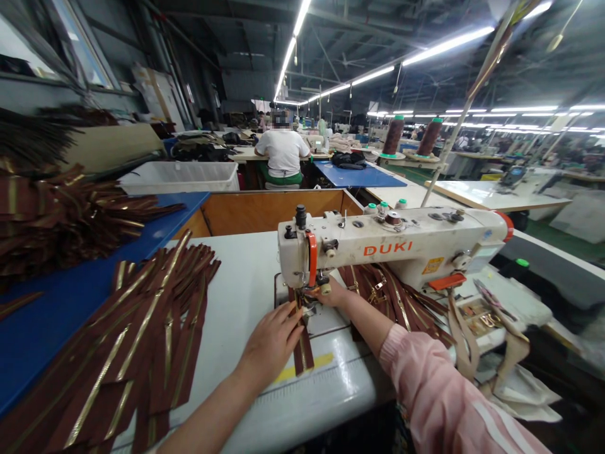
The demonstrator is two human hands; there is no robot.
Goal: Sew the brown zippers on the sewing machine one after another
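Observation:
A brown zipper strip [304,353] with metal teeth runs lengthwise under the needle area of a white sewing machine [350,246]. My left hand [270,335] lies over the strip's left side, its fingers together and fingertips pressed on it just in front of the presser foot. From the right, my right hand [333,294] reaches in beneath the machine head. Its fingers are drawn together beside the foot, partly hidden by the machine parts, so what they pinch cannot be made out. More brown zippers [385,293] with gold-coloured pulls lie behind my right forearm, under the machine arm.
A pile of brown zippers [142,321] covers the table's left side. Another heap [61,221] sits on the blue table [61,340]. A small parts tray [482,321] and scissors [494,296] are at right. Ahead, a person [282,151] sits near a white bin [182,176].

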